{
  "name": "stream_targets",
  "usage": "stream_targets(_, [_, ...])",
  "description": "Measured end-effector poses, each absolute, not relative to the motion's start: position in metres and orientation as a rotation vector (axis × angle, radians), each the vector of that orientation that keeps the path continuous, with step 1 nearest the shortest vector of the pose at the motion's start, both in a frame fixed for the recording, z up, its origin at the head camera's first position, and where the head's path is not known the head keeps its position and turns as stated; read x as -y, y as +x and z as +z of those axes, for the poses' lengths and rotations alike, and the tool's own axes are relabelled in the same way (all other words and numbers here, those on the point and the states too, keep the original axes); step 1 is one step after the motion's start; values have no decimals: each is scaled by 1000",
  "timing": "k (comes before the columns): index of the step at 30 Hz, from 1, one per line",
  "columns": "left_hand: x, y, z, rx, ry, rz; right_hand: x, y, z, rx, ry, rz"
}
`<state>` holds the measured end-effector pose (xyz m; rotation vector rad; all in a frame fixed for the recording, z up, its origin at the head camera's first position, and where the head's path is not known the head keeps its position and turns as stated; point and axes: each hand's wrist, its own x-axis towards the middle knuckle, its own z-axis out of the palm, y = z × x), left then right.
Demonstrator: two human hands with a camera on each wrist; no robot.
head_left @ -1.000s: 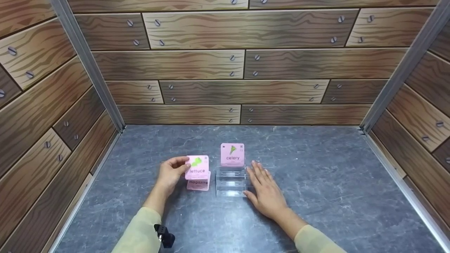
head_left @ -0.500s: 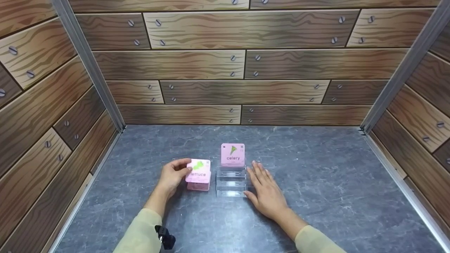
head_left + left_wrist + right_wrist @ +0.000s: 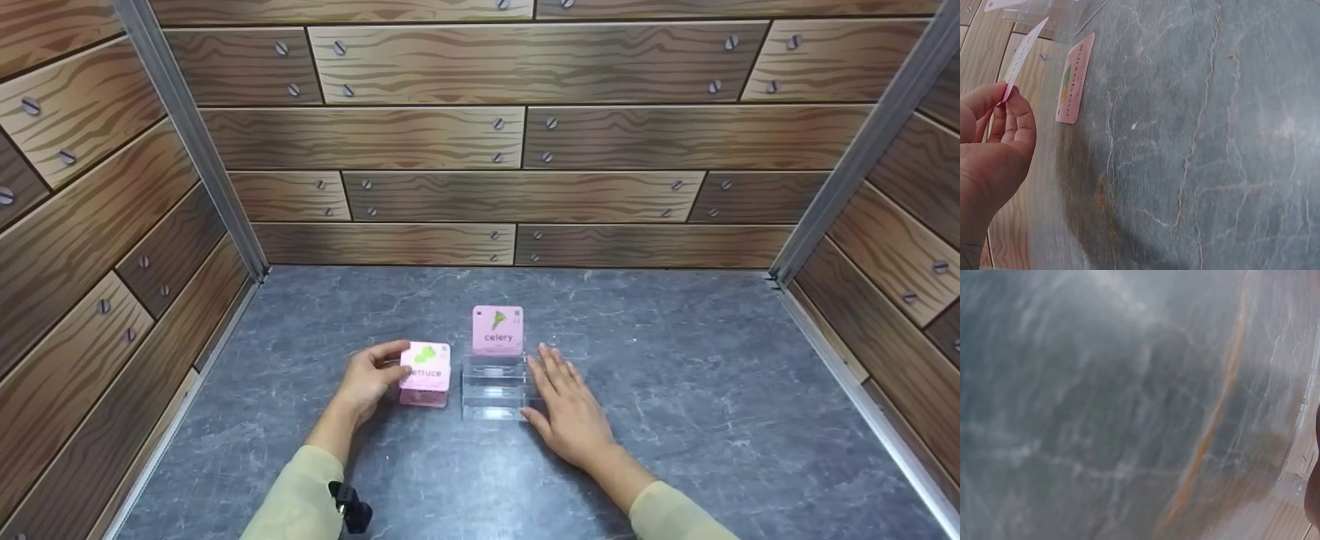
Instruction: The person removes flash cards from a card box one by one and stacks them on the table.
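Note:
My left hand [image 3: 367,381] pinches the left edge of a pink lettuce card [image 3: 426,366] between thumb and fingers. In the left wrist view that card [image 3: 1023,56] is tilted up, above a magazine card [image 3: 1076,79] lying on the table. Seen from the head, the lettuce card covers most of the magazine card [image 3: 424,398]. A clear stepped card holder [image 3: 493,392] stands right of them, with a celery card [image 3: 497,330] upright in its back row. My right hand [image 3: 568,409] lies with straight fingers along the holder's right side. Only a dark sliver of it shows in the right wrist view.
The grey marbled table [image 3: 720,420] extends around the hands. Wood-patterned walls [image 3: 420,139] with metal corner posts [image 3: 847,142] enclose it at the back and sides. A clear flat plastic piece [image 3: 566,344] lies behind the right hand's fingertips.
The left hand has lowered the lettuce card slightly and shifted it a little right, so it now hides more of the magazine card. The right hand stays in place beside the holder.

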<state>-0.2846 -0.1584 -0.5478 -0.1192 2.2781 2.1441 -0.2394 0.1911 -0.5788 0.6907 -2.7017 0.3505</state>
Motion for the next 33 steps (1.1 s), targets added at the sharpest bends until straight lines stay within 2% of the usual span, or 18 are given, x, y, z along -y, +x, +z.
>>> stream_targets(33, [160,-284,-555,-2191,-99,2098,-191,-238,-577,2752,670,344])
